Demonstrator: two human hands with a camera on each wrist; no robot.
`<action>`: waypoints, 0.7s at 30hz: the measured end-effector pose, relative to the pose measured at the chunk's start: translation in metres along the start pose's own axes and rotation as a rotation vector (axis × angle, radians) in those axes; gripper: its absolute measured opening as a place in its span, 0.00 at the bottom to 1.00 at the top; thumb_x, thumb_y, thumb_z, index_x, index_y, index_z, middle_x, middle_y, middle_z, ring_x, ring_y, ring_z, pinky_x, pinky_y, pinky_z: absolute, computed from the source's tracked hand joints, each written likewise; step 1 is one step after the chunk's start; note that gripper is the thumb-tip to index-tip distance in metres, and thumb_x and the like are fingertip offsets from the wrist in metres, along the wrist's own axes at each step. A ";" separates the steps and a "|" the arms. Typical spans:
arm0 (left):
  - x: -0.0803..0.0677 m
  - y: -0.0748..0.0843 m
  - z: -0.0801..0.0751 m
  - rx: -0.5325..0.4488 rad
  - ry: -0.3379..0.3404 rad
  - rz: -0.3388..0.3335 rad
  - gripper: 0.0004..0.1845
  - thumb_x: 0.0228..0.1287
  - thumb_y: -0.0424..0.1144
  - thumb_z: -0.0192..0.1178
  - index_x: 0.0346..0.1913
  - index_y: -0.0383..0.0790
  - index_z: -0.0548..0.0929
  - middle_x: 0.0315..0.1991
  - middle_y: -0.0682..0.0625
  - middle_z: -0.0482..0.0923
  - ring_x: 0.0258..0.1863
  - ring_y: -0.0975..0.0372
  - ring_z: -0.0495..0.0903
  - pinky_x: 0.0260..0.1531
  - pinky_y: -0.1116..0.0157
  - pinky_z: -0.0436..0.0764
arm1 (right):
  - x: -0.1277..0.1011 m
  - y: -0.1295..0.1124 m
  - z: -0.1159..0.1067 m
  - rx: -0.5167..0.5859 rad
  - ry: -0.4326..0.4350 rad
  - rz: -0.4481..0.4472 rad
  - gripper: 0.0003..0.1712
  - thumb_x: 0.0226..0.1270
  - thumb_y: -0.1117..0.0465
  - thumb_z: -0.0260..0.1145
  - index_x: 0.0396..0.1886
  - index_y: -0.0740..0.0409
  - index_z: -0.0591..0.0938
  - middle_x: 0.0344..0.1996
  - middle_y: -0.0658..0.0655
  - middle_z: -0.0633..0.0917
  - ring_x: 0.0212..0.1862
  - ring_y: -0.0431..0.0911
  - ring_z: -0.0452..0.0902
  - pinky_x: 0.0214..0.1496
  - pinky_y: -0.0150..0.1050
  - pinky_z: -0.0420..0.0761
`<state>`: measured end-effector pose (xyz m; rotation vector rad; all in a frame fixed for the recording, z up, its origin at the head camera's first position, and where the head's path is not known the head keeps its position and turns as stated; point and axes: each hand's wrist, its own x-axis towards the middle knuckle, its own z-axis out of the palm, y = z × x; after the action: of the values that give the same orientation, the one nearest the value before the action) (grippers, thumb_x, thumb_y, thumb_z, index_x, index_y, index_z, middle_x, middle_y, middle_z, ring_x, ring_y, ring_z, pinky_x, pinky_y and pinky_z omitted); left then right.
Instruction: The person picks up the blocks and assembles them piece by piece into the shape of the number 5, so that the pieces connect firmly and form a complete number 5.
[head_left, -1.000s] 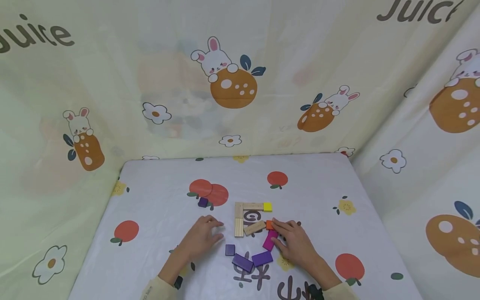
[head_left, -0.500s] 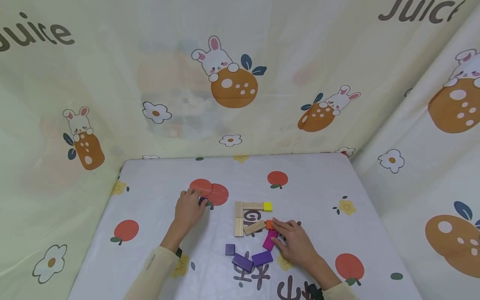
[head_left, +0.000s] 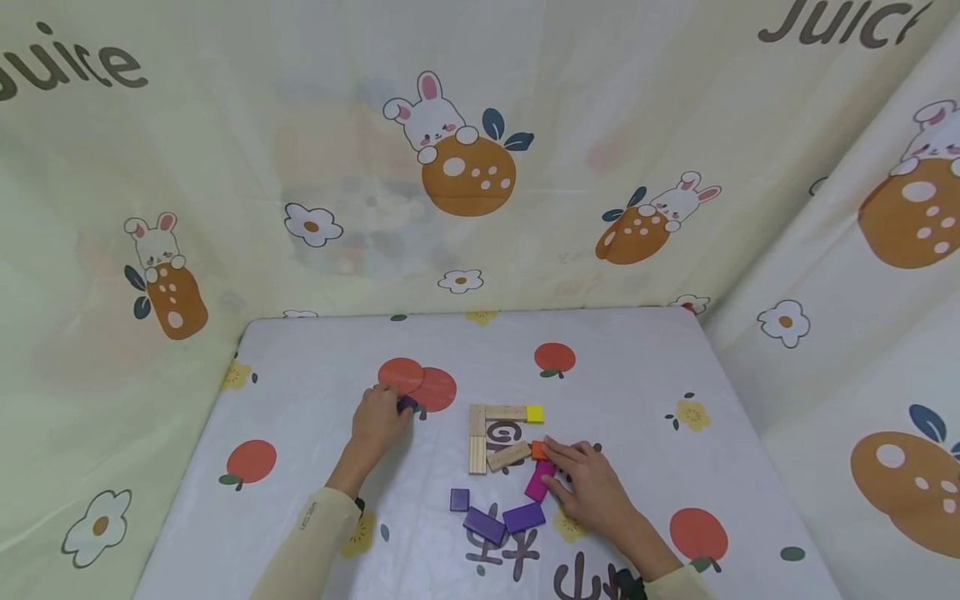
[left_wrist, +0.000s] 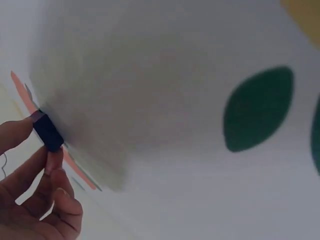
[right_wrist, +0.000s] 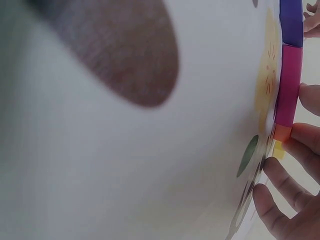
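My left hand pinches a small dark purple block between thumb and fingers, over the printed red fruit at the back left. In the left wrist view the block sits at the fingertips, close over the cloth. My right hand rests at the right of the block layout, its fingers fairly straight. Its index fingertip touches an orange block, and its thumb lies at a magenta block. The right wrist view shows the magenta block end to end with the orange block.
Plain wooden blocks and a yellow block form a bent line at the middle. Nearer me lie two long purple blocks and a small purple cube. A printed cloth covers the table; printed curtains hang around.
My left hand has moved from beside the wooden blocks back and left to the small dark purple block, and now pinches it. The right hand has stayed in place.
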<state>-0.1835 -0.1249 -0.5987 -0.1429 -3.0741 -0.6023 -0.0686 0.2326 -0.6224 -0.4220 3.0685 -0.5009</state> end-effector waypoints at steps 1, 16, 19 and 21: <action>-0.001 0.000 -0.001 -0.010 -0.005 0.009 0.10 0.66 0.38 0.70 0.43 0.32 0.89 0.49 0.36 0.87 0.46 0.46 0.83 0.46 0.50 0.87 | 0.000 0.000 0.000 0.002 0.003 -0.003 0.34 0.68 0.45 0.75 0.71 0.50 0.82 0.72 0.47 0.82 0.55 0.45 0.78 0.57 0.46 0.84; -0.034 -0.004 0.009 -0.020 -0.075 0.177 0.13 0.59 0.35 0.72 0.47 0.38 0.92 0.46 0.45 0.86 0.42 0.55 0.79 0.48 0.52 0.87 | -0.001 0.000 0.002 -0.020 0.020 0.002 0.34 0.67 0.45 0.76 0.70 0.49 0.82 0.72 0.47 0.82 0.55 0.45 0.77 0.55 0.45 0.84; -0.043 -0.001 0.009 -0.034 -0.111 0.210 0.13 0.61 0.35 0.73 0.49 0.39 0.92 0.45 0.46 0.86 0.44 0.56 0.78 0.49 0.54 0.87 | -0.001 0.000 0.002 -0.024 0.021 0.005 0.34 0.67 0.45 0.76 0.71 0.48 0.82 0.72 0.46 0.82 0.55 0.45 0.77 0.55 0.45 0.84; -0.048 0.003 0.008 -0.039 -0.149 0.222 0.14 0.63 0.35 0.73 0.51 0.40 0.92 0.46 0.48 0.85 0.45 0.58 0.78 0.49 0.57 0.87 | -0.001 0.000 0.002 -0.026 0.025 0.006 0.34 0.67 0.44 0.76 0.71 0.48 0.82 0.72 0.46 0.82 0.55 0.45 0.77 0.55 0.45 0.84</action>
<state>-0.1349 -0.1236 -0.6065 -0.5453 -3.1238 -0.6665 -0.0675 0.2318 -0.6242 -0.4096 3.1023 -0.4708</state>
